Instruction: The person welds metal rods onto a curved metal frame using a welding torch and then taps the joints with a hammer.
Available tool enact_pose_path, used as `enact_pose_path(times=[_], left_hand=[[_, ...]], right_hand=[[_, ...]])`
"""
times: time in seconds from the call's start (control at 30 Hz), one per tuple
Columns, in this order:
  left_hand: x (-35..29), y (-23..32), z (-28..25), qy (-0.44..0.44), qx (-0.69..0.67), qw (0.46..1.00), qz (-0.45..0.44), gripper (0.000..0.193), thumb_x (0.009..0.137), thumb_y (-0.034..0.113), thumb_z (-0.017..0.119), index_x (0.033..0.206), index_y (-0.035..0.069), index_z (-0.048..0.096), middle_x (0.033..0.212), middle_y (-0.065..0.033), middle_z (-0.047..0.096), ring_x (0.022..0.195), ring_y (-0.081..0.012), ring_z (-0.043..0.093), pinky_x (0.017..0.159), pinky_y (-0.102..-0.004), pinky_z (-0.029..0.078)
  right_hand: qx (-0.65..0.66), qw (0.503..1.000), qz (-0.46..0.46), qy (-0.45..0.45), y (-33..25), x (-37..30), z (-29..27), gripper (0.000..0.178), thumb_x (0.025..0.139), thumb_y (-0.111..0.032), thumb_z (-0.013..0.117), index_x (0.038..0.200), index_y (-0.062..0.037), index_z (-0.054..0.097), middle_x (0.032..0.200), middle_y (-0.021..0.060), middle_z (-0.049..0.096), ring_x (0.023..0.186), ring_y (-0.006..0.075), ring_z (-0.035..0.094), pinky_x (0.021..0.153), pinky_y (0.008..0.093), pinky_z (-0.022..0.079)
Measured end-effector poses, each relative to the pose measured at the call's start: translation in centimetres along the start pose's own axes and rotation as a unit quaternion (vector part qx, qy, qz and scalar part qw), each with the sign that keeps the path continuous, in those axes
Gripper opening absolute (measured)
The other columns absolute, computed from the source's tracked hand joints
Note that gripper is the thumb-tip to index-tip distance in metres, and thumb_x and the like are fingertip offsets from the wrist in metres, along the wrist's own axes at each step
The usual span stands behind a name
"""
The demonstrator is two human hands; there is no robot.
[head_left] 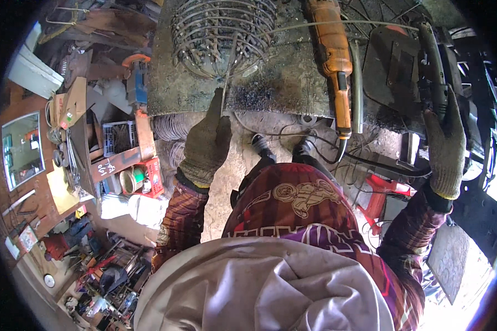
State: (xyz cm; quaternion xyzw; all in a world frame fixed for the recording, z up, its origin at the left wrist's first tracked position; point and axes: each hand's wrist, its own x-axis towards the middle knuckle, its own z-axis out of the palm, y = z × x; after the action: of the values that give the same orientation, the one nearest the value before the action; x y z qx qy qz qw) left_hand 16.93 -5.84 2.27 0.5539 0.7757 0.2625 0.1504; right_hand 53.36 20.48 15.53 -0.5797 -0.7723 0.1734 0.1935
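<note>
My left hand (205, 144), in a knitted glove, is closed around a thin metal bar (230, 71), index finger stretched along it. The bar's far end reaches into a rounded cage of curved metal rods (223, 25) on the dark metal worktable (292, 91). At the right, my gloved right hand (447, 146) grips a welding electrode holder (435, 63). From its far end a long thin welding rod (342, 22) runs left across the table toward the cage. The rod passes over an orange angle grinder (332, 44). Whether the rod touches the cage, I cannot tell.
A dark flat plate (389, 69) lies right of the grinder. Cables (364, 161) trail below the table edge, near a red metal stand (374, 201). Wire coils (171, 127), a blue crate (119, 138) and a red crate (153, 179) stand at the left.
</note>
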Motion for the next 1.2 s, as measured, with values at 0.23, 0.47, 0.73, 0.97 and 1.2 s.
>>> enact_pose_path(times=[0.23,0.47,0.73,0.97,1.2], left_hand=[[0.1,0.6,0.0,-0.006,-0.045,0.998,-0.041,0.057,0.108,0.02,0.046,0.162,0.01,0.03,0.072,-0.0043,0.061,0.061,-0.0147,0.059,0.057,-0.0319,0.05],[0.1,0.2,0.2,-0.005,-0.087,0.996,-0.03,0.058,0.107,0.014,0.048,0.162,0.009,0.03,0.076,-0.0032,0.063,0.062,-0.0108,0.054,0.058,-0.0298,0.049],[0.1,0.8,0.0,-0.008,-0.099,0.994,-0.052,0.06,0.105,0.005,0.045,0.163,0.008,0.028,0.076,-0.0038,0.061,0.06,-0.0104,0.052,0.058,-0.0294,0.048],[0.2,1.2,-0.1,-0.001,-0.092,0.994,-0.05,0.059,0.105,0.004,0.044,0.162,0.006,0.029,0.072,-0.0034,0.059,0.058,-0.0105,0.052,0.057,-0.0296,0.047],[0.0,0.3,0.0,-0.006,-0.071,0.997,-0.035,0.059,0.105,0.006,0.045,0.162,0.006,0.029,0.069,-0.0016,0.058,0.058,-0.0099,0.052,0.056,-0.0296,0.047]], right_hand=[[-0.036,0.999,0.017,-0.012,0.8,0.8,1.1,0.065,0.094,-0.02,0.068,0.155,-0.014,0.046,0.129,0.02,0.069,0.11,0.0268,0.07,0.093,0.0376,0.054],[-0.054,0.998,-0.009,-0.008,0.8,1.2,1.9,0.064,0.094,-0.024,0.068,0.155,-0.017,0.047,0.131,0.0191,0.069,0.114,0.0288,0.07,0.093,0.0412,0.055],[-0.054,0.998,0.008,-0.023,0.4,1.5,2.5,0.065,0.093,-0.021,0.067,0.155,-0.0173,0.047,0.129,0.0198,0.069,0.112,0.0289,0.071,0.093,0.0413,0.055],[-0.038,0.999,0.01,-0.03,0.1,1.6,3.1,0.064,0.093,-0.018,0.066,0.155,-0.0159,0.047,0.126,0.0187,0.071,0.108,0.025,0.072,0.091,0.0388,0.055],[-0.005,0.998,0.036,-0.052,-0.3,1.7,3.1,0.064,0.094,-0.02,0.067,0.155,-0.015,0.047,0.127,0.0198,0.07,0.11,0.0282,0.071,0.092,0.0399,0.055]])
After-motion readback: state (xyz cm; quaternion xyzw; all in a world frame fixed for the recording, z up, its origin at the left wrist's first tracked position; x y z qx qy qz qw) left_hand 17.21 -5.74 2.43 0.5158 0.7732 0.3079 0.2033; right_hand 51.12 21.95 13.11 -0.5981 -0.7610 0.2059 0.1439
